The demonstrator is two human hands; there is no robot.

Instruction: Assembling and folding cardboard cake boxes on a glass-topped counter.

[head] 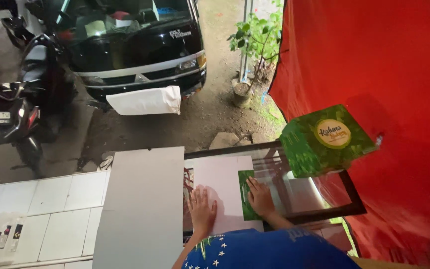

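- Left hand [201,207]: laid flat, palm down, on a pale pink-white cardboard sheet [221,187]; fingers [198,195] spread apart and extended toward 12 o'clock; nothing is gripped.
- Right hand [260,196]: pressed flat on a green printed flat carton [245,199]; fingers slightly apart, pointing toward 11 o'clock; nothing is clasped.
- Green printed flat carton: lain unfolded at the 3 o'clock edge of the pale sheet, partly covered by the right hand.
- Pale cardboard sheet: rested on a glass tabletop [294,192] with a dark frame.
- Grey board [143,209]: a large flat panel, placed just beside the pale sheet at its 9 o'clock side and reaching to the lower edge of the view.
- Assembled green box [326,140]: a closed carton with a round yellow label, seen tilted at 2 o'clock from the hands, above the tabletop; what it is supported by cannot be told.
- Red tarpaulin [374,74]: hung at 3 o'clock, filling the side of the view.
- Blue starred garment [269,251]: worn by the person, seen at 6 o'clock.
- White tiled ledge [41,214]: located at 9 o'clock of the grey board.
- Black van [135,45], motorcycle [11,114] and potted plant [250,60]: stood on the ground at 12 o'clock, well apart from the hands.
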